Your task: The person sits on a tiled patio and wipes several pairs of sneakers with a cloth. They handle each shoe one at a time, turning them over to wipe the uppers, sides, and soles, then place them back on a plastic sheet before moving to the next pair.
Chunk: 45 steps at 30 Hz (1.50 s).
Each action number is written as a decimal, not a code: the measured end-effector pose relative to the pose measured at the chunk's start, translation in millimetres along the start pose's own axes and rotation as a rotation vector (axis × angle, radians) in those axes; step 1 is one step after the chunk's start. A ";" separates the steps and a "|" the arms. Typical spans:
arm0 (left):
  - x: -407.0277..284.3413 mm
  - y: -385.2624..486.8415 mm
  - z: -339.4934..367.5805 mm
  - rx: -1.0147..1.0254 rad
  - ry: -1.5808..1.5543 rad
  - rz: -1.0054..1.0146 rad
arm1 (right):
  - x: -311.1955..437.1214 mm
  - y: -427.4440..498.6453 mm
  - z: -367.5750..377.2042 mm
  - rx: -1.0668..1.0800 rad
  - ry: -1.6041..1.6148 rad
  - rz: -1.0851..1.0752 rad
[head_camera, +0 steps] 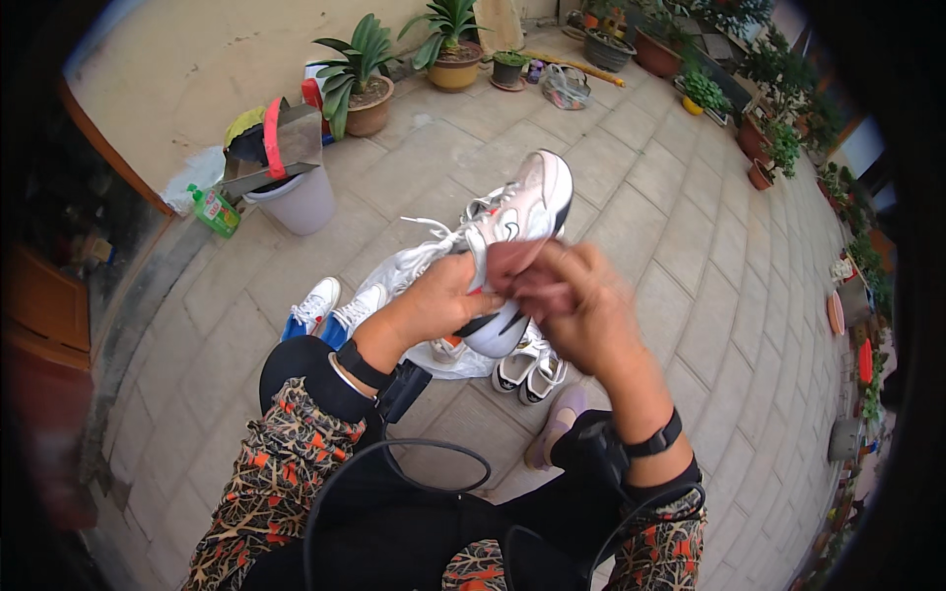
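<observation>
A white sneaker (533, 193) with laces and dark sole patches is held up in front of me, its toe pointing away. My left hand (446, 297) grips it around the ankle opening. In my right hand (591, 310) is a crumpled reddish-brown cloth (517, 267), pressed to or just over the sneaker's side; motion blur hides the exact contact. Below, more white shoes stand on a clear plastic sheet (473, 369), partly covered by my hands. A pair of white sneakers with black heels (526, 373) sits at its near edge. White sneakers with blue linings (325, 310) are at the left.
A pale bucket (299, 203) with a dustpan (295, 140) across its top stands at the upper left. Beside it is a green pump bottle (213, 210). Potted plants (369, 103) line the wall and the right side. Black cables (436, 443) loop near my lap.
</observation>
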<state>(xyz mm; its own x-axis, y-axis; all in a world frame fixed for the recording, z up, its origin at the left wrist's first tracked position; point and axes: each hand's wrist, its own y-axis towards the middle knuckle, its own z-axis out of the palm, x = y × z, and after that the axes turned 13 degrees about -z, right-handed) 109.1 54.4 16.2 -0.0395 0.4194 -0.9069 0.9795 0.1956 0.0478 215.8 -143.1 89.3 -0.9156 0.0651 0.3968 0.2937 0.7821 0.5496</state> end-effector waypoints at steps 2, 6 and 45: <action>-0.3 -3.5 9.7 -0.046 0.152 0.170 | -25.2 10.4 -11.6 -0.059 -0.151 0.108; -6.7 -7.0 24.8 -0.023 0.266 0.157 | -68.3 22.4 -35.3 -0.267 -0.341 0.301; -1.7 1.6 32.3 0.113 0.100 -0.047 | -49.4 -6.0 -5.9 -0.063 -0.092 0.132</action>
<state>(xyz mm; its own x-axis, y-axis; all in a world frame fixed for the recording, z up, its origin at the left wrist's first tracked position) 117.1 25.4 4.3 -0.1001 0.4996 -0.8605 0.9918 0.1187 -0.0465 260.9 -154.6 70.7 -0.8884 0.2228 0.4013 0.4267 0.7230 0.5433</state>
